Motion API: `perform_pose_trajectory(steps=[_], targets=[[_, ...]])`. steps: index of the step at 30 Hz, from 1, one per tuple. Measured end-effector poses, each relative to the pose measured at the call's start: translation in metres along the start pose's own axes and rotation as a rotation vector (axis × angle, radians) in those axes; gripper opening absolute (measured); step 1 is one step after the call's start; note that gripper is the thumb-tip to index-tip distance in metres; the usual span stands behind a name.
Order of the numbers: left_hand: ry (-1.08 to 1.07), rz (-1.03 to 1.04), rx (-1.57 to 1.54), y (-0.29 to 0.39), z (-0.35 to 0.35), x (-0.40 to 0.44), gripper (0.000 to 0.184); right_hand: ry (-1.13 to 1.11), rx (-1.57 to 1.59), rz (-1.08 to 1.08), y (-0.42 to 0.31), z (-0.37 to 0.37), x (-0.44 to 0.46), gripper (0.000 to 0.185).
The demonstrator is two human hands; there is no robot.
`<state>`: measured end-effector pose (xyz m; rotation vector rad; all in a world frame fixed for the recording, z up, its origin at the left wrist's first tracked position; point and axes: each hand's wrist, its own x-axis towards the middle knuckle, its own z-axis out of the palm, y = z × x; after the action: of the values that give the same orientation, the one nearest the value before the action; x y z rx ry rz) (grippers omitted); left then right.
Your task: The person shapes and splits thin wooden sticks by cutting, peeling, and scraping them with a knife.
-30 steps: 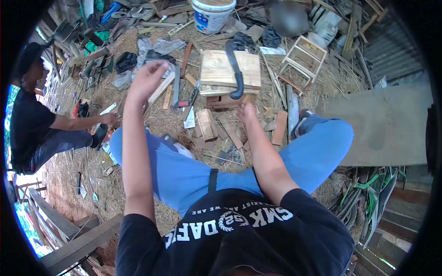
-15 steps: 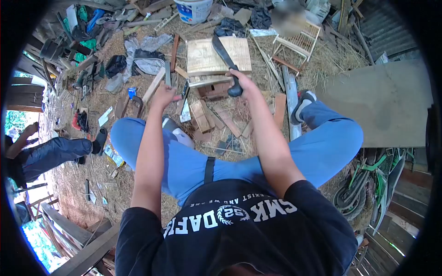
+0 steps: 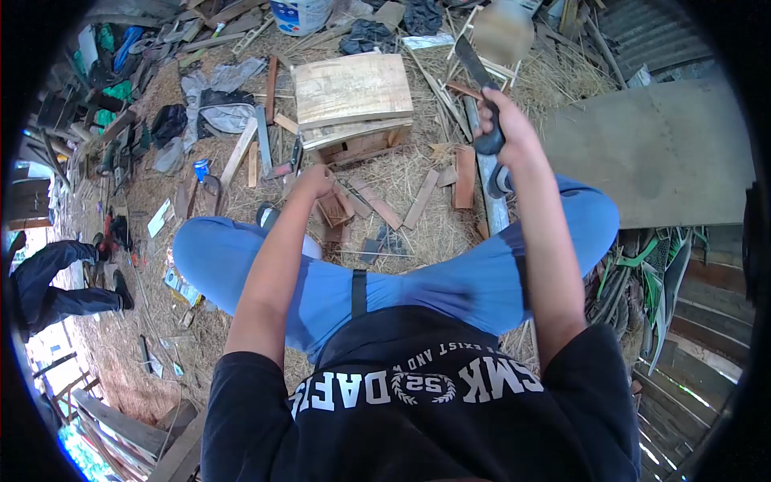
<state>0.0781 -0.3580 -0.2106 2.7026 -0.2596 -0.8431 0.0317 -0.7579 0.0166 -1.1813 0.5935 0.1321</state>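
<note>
My right hand is wrapped round the black handle of a machete, its dark blade pointing up and away, to the right of the wooden box. My left hand is low over the ground in front of the box, at the top of a small wooden block; its fingers are closed, and what they hold, if anything, is hidden. The wooden box has a pale plank on top and reddish bricks or wood beneath. A dark-handled tool lies just beyond my left hand.
Wood offcuts and a long metal-grey board lie on the straw. A white bucket stands beyond the box, a wooden rack behind the machete. A large flat sheet is at right. Another person's legs show at left.
My right hand has taken hold of the machete and lifted it off the box to the right. My left hand has come down to the small block. The other person has moved to standing.
</note>
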Motion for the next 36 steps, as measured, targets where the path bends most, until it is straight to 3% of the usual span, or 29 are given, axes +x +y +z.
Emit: perform_pose_trajectory(steps=[1,4,9,13,15,16,18,21,23,25,27,31,36], targets=[[-0.006,0.009,-0.001,0.014,0.007,0.006,0.044,0.001,0.154,0.029,0.006,-0.003,-0.015,0.024],[0.001,0.056,-0.135,0.041,0.036,0.022,0.042,0.075,0.067,0.046,0.026,-0.010,-0.012,0.025],[-0.139,0.158,-0.040,0.070,0.093,0.021,0.043,0.120,0.158,0.177,0.034,-0.025,0.005,0.024],[-0.075,0.191,-0.043,0.063,0.135,0.009,0.050,0.118,-0.160,0.156,0.052,-0.039,0.019,0.030],[-0.013,0.195,0.213,0.046,0.145,0.009,0.058,0.194,-0.662,0.072,0.066,-0.043,0.029,0.040],[-0.019,0.193,0.213,0.038,0.149,0.008,0.058,0.202,-0.880,-0.001,0.090,-0.060,0.051,0.058],[-0.025,0.170,0.297,0.026,0.152,0.007,0.061,0.195,-0.967,-0.064,0.146,-0.080,0.082,0.058],[-0.025,0.224,0.405,0.024,0.149,-0.002,0.057,0.205,-1.151,-0.093,0.171,-0.076,0.085,0.046],[-0.084,0.193,0.384,0.034,0.140,-0.004,0.053,-0.003,-0.987,0.349,0.136,-0.050,0.054,0.038],[-0.139,0.161,0.363,0.044,0.135,-0.003,0.050,-0.016,-0.928,0.308,0.149,-0.043,0.050,0.036],[-0.173,0.089,0.244,0.048,0.135,0.000,0.038,-0.068,-1.184,0.218,0.153,-0.036,0.044,0.037],[-0.222,0.104,0.211,0.042,0.144,0.006,0.032,-0.094,-1.319,0.160,0.161,-0.024,0.045,0.037],[-0.174,0.393,0.157,0.020,0.150,-0.001,0.031,-0.058,-1.333,0.135,0.149,-0.013,0.050,0.039]])
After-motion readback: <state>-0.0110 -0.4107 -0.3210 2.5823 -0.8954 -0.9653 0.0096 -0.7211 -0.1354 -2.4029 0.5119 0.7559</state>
